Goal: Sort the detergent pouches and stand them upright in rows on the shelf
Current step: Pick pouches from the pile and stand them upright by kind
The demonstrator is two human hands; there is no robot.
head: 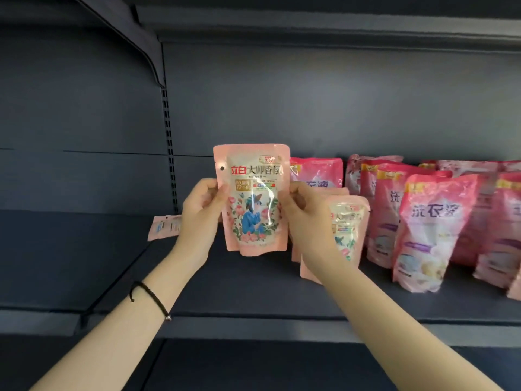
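Left hand (201,210) and right hand (306,218) pinch the floral pouch (252,198); I think next it stands beside its twin (348,224).

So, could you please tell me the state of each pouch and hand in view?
Held floral pouch: upright, in the air.
Left hand: pinches its left edge.
Right hand: pinches its right edge.
Second floral pouch: standing.
Flat pouch: lying down.
Dark pink pouches: standing in rows.
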